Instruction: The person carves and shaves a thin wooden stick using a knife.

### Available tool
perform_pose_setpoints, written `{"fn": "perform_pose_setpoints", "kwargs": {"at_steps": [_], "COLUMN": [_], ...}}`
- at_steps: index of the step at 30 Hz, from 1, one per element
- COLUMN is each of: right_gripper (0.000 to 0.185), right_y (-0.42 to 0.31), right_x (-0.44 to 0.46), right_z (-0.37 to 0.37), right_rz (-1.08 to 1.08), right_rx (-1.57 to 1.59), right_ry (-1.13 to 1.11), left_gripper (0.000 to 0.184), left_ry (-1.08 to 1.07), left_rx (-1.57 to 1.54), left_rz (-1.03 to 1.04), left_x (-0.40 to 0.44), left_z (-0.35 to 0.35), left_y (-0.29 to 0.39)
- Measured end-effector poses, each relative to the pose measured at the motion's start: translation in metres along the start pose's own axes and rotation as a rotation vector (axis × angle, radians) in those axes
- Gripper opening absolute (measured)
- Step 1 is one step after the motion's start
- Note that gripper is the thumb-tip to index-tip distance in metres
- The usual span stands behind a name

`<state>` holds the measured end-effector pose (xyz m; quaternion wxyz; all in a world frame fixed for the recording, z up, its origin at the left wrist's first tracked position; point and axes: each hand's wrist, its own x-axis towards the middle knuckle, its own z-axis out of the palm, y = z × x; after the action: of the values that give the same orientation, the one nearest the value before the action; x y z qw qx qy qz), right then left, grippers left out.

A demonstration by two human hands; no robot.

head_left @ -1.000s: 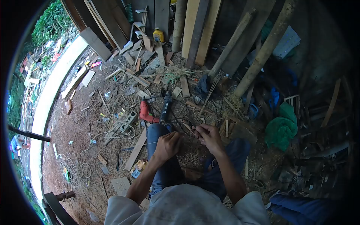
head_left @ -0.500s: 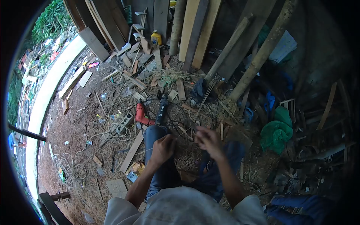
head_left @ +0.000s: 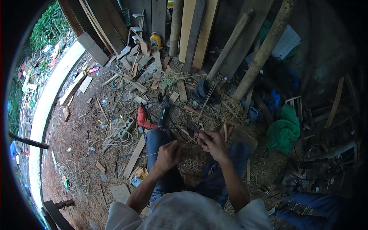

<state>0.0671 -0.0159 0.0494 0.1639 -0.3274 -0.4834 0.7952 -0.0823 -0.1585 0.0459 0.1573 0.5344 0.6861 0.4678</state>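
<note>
My left hand [head_left: 168, 156] is closed around a thin pale stick [head_left: 150, 154], in front of my left knee. One end of the stick sticks out to the left of the fist, and the other runs toward my right hand. My right hand [head_left: 213, 145], also closed, grips what looks like a knife [head_left: 193, 127], its dark narrow blade pointing up and left. The handle is hidden in my fingers. The two hands are a short gap apart above my lap. Just beyond my left knee a red power drill [head_left: 143, 118] lies beside a dark angle grinder [head_left: 164, 112].
A power strip [head_left: 125, 128] with looped cord lies left of the drill. Wood offcuts [head_left: 182, 91] and shavings litter the ground. Boards [head_left: 205, 36] and poles [head_left: 264, 50] lean at the back. A green bag [head_left: 284, 132] lies right; blue-clad legs [head_left: 306, 212] show lower right.
My right hand has shifted slightly left and the blade has tilted further left. My left hand has moved slightly, still closed on the stick. The whole view has shifted a little.
</note>
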Motion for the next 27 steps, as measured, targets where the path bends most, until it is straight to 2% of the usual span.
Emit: {"fn": "perform_pose_setpoints", "kwargs": {"at_steps": [2, 5, 7, 15, 17, 19, 22, 24, 26, 27], "right_gripper": [0.021, 0.019, 0.018, 0.016, 0.029, 0.028, 0.032, 0.038, 0.043, 0.043], "right_y": [-0.003, -0.008, -0.011, -0.018, -0.018, -0.037, -0.049, -0.034, -0.019, -0.012], "right_x": [0.000, -0.002, -0.003, 0.003, 0.006, 0.005, -0.004, -0.005, -0.006, -0.004], "right_z": [-0.008, -0.018, -0.025, -0.041, -0.062, -0.110, -0.108, -0.072, -0.044, -0.032], "right_rz": [-0.086, -0.050, -0.045, -0.042, -0.125, -0.202, -0.258, -0.232, -0.113, -0.115], "right_rx": [0.002, 0.037, 0.032, 0.010, -0.139, 0.009, -0.154, -0.188, -0.120, -0.122], "right_ry": [0.058, 0.073, 0.070, 0.152, 0.464, 0.615, 0.591, 0.439, 0.199, 0.204], "left_gripper": [0.007, 0.006, 0.006, 0.006, 0.006, 0.005, 0.006, 0.007, 0.008, 0.008], "left_ry": [-0.009, -0.060, -0.056, -0.093, -0.079, 0.035, 0.035, 0.007, -0.023, -0.025], "left_rx": [0.023, 0.046, 0.097, 0.149, 0.143, 0.121, 0.096, 0.065, 0.052, 0.048], "left_rz": [0.033, 0.038, 0.131, 0.114, 0.112, 0.017, -0.096, -0.141, -0.162, -0.157], "left_x": [0.000, -0.004, -0.004, 0.000, -0.004, -0.013, -0.021, -0.020, -0.013, -0.010], "left_z": [-0.002, -0.002, 0.000, -0.002, -0.010, -0.024, -0.022, -0.010, 0.004, 0.007], "left_y": [0.005, 0.005, 0.003, 0.008, 0.002, -0.014, -0.024, -0.024, -0.018, -0.015]}}
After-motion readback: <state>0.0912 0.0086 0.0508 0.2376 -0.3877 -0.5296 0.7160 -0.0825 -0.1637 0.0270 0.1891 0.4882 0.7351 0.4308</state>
